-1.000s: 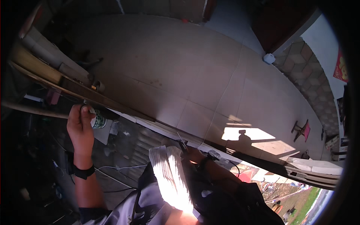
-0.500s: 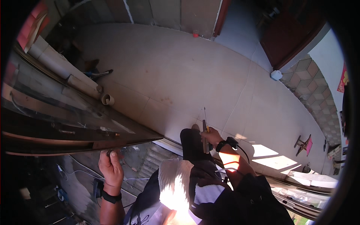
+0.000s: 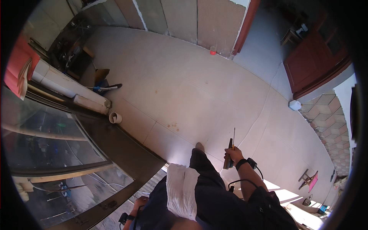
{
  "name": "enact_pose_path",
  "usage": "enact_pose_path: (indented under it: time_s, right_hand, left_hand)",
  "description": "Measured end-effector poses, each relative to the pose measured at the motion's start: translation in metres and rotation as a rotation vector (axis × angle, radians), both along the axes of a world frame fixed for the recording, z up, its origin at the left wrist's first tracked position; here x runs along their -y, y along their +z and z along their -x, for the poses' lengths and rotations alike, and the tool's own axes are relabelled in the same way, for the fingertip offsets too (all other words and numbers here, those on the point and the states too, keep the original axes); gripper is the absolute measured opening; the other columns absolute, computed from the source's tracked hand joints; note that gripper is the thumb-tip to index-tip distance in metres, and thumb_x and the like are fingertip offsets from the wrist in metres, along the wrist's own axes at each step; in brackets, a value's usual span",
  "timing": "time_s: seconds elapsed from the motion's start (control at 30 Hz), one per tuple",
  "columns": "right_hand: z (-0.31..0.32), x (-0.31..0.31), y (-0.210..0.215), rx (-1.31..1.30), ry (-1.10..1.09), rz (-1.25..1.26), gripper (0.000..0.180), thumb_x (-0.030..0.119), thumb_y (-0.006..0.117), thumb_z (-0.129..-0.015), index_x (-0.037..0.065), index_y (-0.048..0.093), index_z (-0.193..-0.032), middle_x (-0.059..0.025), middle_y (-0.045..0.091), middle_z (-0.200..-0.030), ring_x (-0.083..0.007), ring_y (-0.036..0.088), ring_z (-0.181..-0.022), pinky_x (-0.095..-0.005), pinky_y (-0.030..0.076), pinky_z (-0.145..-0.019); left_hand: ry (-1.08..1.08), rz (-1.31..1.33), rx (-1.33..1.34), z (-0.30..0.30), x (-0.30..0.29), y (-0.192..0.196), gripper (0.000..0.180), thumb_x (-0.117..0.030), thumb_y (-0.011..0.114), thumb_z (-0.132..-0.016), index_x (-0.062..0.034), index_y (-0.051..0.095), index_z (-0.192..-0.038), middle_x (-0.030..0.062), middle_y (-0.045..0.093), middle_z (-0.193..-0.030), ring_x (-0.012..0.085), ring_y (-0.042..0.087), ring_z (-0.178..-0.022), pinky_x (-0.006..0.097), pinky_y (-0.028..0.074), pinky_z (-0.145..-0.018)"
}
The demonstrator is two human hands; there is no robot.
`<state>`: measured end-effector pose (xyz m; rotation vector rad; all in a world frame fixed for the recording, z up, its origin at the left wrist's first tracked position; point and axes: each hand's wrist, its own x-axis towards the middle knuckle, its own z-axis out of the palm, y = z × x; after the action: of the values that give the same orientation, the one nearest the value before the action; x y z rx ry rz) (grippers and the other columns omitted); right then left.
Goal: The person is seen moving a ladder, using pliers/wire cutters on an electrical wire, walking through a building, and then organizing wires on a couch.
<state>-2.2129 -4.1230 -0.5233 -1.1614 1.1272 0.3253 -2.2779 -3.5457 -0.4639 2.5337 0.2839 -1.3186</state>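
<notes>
Firmly around tools [image 3: 230, 153], right hand [image 3: 232, 154].

bright daylight, hard sun patches lower right, fisheye-bent edges, possibly glare.

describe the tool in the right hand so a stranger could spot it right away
Start at the wide pale tiled floor and come down to the dark trouser leg stepping forward at the bottom. Just right of it, the right hand grips a dark-handled tool whose thin straight rod points up, unlike anything lying nearby.
</notes>
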Motion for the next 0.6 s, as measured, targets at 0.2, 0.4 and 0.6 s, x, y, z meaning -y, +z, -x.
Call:
enact_pose_path:
  time_s: [0.2,0.4,0.6]
  right_hand:
    - [-0.069,0.053,0.028,-0.009,0.122,0.011,0.028,0.012,0.071,-0.078,0.001,0.052,-0.096,-0.0108,0.059,-0.078,-0.0235,0.062,-0.065,-0.0384,0.054,-0.061]
    - [-0.173,0.074,0.050,0.005,0.258,0.029,0.029,0.013,0.071,-0.079,0.000,0.052,-0.097,-0.0116,0.060,-0.079,-0.0237,0.063,-0.066,-0.0380,0.055,-0.063]
    - [-0.294,0.087,0.052,-0.053,0.367,0.064,0.032,0.012,0.071,-0.080,-0.001,0.051,-0.100,-0.0121,0.060,-0.082,-0.0245,0.064,-0.070,-0.0397,0.056,-0.066]
  left_hand:
    - [0.143,0.116,0.242,-0.069,0.067,0.021,0.033,-0.031,0.055,-0.085,-0.0071,0.069,-0.103,0.0212,0.068,-0.096,0.0364,0.065,-0.097,0.042,0.052,-0.082]
    - [0.061,0.251,0.438,-0.110,0.068,-0.044,0.036,-0.033,0.051,-0.086,-0.0066,0.069,-0.102,0.0204,0.068,-0.097,0.0370,0.063,-0.099,0.042,0.051,-0.084]
    - [0.332,0.341,0.292,-0.207,0.093,-0.095,0.037,-0.035,0.050,-0.088,-0.0049,0.069,-0.101,0.0182,0.068,-0.101,0.0343,0.065,-0.097,0.041,0.051,-0.083]
